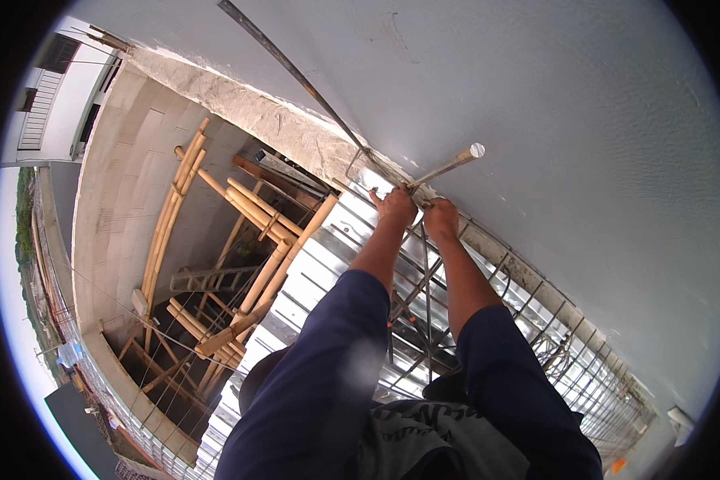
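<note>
My left hand (pixel 395 206) and my right hand (pixel 441 218) reach forward side by side at the foot of a white wall (pixel 536 104). The right hand grips a thin tool with a pale wooden handle (pixel 456 162) that sticks up to the right. The left hand closes on the steel bars where a bent rebar stirrup (pixel 358 160) meets a long rebar rod (pixel 296 76) running up the wall. Below my forearms lies a steel rebar cage (pixel 424 288). Exactly what the fingers pinch is too small to tell.
Corrugated metal decking (pixel 320 272) lies under the cage. To the left is an open drop with bamboo scaffold poles (pixel 248 232) and grey block walls (pixel 136 168). The rebar beam (pixel 576 352) continues right along the wall. Buildings and trees lie far below at left.
</note>
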{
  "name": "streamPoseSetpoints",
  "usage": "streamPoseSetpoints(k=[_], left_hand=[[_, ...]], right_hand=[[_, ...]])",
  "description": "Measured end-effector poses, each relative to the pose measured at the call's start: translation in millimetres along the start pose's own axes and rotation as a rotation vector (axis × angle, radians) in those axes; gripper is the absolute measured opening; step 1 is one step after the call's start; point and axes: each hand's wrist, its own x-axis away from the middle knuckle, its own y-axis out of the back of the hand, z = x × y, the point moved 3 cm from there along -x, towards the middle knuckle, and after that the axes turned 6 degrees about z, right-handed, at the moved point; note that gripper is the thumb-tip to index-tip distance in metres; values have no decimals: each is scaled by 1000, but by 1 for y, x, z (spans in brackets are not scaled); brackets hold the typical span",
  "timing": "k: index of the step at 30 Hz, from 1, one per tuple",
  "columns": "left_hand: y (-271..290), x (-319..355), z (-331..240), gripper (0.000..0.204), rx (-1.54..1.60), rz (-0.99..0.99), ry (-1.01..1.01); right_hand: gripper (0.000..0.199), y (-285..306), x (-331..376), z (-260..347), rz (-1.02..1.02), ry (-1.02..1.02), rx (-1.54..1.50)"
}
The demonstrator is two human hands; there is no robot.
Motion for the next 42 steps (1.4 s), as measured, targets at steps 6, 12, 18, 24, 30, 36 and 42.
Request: streamPoseSetpoints(k=[6,12,18,24,30,36,42], left_hand=[[-3,-2,-1,49,-25,-7,16],[-5,-6,2,53,-35,1,-5],[-3,-4,3,81,-58,17,-20],[-5,-4,6,90,21,-47,-16],[-7,-1,10,73,-88,-52,-54],[-17,-2,23,41,39,-167,-149],[-8,-3,29,37,299,-410,-103]], right_hand=[[26,-28,-27,-12,-88,92,-66],[24,-16,-40,12,-35,239,40],[19,-16,-17,19,411,-202,-968],[25,-19,-17,17,517,-307,-1141],[36,-8,-9,50,454,-110,-1041],[47,-24,-33,41,147,-108,-433],[46,-38,-36,31,-60,45,-623]])
